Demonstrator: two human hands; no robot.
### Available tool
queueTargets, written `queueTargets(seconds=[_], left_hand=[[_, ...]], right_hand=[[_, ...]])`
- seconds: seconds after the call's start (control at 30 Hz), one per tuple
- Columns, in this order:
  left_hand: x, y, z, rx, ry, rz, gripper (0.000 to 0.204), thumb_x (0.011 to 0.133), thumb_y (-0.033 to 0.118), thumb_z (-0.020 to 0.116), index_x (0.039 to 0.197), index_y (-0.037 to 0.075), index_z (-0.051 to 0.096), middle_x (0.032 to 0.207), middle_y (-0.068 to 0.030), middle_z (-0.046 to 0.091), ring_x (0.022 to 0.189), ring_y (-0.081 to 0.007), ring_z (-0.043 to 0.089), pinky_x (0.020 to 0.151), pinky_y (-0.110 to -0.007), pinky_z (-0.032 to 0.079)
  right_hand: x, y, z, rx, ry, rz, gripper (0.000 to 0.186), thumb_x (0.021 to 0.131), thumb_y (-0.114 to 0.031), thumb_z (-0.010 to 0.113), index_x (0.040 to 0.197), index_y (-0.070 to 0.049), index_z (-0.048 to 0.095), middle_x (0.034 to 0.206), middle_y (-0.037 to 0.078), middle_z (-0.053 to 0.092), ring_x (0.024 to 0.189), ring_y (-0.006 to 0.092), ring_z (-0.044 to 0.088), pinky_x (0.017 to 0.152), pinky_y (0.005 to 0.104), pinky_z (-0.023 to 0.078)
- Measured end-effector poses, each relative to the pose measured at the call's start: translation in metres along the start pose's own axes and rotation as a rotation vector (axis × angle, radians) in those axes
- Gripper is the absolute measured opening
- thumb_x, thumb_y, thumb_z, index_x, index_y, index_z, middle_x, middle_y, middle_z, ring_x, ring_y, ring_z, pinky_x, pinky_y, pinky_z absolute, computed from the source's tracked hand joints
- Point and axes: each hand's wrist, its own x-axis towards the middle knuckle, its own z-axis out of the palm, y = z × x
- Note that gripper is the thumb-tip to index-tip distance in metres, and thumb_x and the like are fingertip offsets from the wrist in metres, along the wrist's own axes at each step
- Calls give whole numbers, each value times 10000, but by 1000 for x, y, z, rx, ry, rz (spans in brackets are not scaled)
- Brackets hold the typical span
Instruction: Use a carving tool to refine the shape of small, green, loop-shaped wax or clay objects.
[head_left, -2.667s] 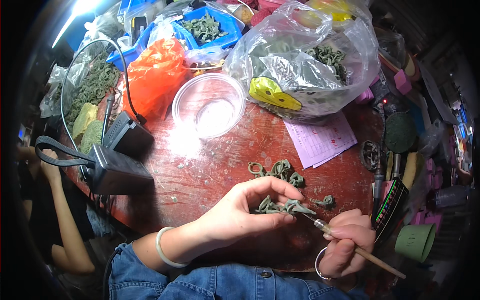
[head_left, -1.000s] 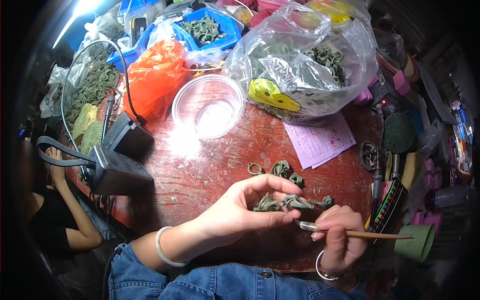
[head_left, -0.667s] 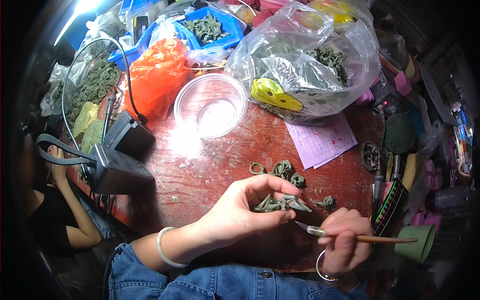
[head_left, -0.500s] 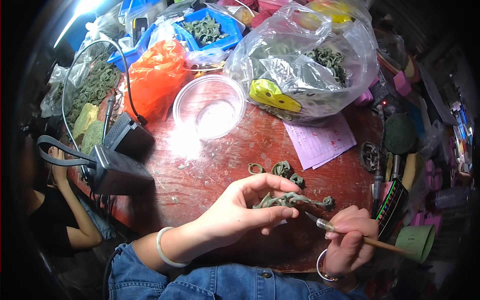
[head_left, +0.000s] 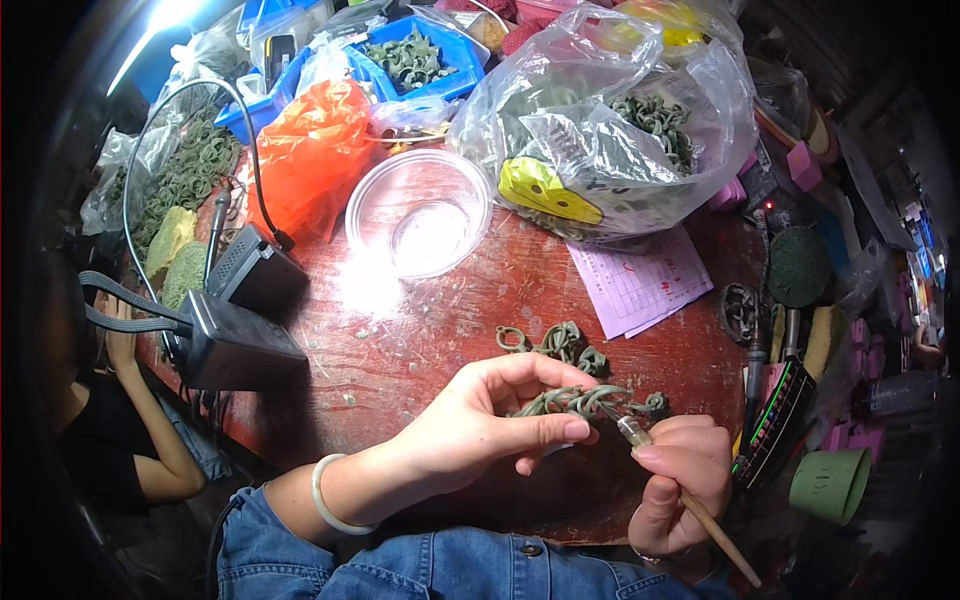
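Observation:
My left hand (head_left: 510,415) pinches a green, twisted wax piece (head_left: 575,400), a branch of curled loops, between thumb and fingers. My right hand (head_left: 685,480) is closed round a craft knife (head_left: 700,515) with a wooden handle and a metal collar. Its tip meets the right part of the curled piece; the blade is mostly hidden there. Just beyond my left fingers, several similar green curled pieces (head_left: 562,342) lie on the red table (head_left: 330,350).
A round clear tub (head_left: 475,240) stands beyond my hands, left of a big clear bag (head_left: 480,110) of green pieces. A pink paper (head_left: 640,285) lies under the bag. Black boxes (head_left: 250,345) with a cable stand left. At right is a green ring (head_left: 830,487). Another person's arm (head_left: 160,430) rests far left.
The knife has moved from beside the curled piece up against it. My right hand has turned, so the handle now slopes down toward me. My left hand stays nearly still.

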Motion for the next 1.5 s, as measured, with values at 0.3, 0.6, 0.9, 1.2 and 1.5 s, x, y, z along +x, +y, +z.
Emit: queueTargets(seconds=[0.3, 0.6, 0.9, 1.2, 1.5], left_hand=[[2, -2, -2, -49, -65, -4, 323, 907, 45, 611, 1224, 12, 555, 994, -129, 676, 597, -50, 533, 509, -168, 412], [2, 0, -3, -89, -65, -19, 325, 932, 64, 576, 1246, -4, 531, 990, -125, 664, 580, -43, 501, 513, -168, 401], [-1, 1, -2, -48, -44, -6, 357, 890, 16, 624, 1238, 18, 545, 1001, -142, 683, 714, -74, 602, 519, -177, 429], [-2, 1, 2, 35, -4, 14, 360, 847, -15, 670, 1192, 14, 572, 957, -100, 688, 698, -64, 595, 511, -176, 433], [-2, 2, 3, 173, 14, 23, 316, 839, -7, 684, 1144, 10, 603, 894, -45, 673, 637, -45, 559, 503, -175, 428]], right_hand=[[-8, 0, 9, -31, 352, -77, 334, 1001, -310, 417, 855, -18, 486, 665, 76, 463, 546, 151, 424, 484, 270, 386], [-2, 4, 0, 49, 224, 120, 230, 971, -192, 456, 970, 30, 515, 747, 98, 528, 675, 204, 520, 603, 313, 440], [-2, -3, 2, -101, 81, -103, 145, 880, -86, 592, 989, 9, 601, 805, 85, 509, 622, 200, 518, 535, 304, 453], [-6, -2, 0, -115, -82, -52, 200, 870, -69, 592, 1064, -20, 606, 917, 95, 528, 729, 218, 552, 608, 302, 486], [-6, -6, 2, -189, -40, -120, 227, 865, -75, 607, 1088, -34, 609, 905, 87, 524, 746, 214, 544, 607, 290, 487]])
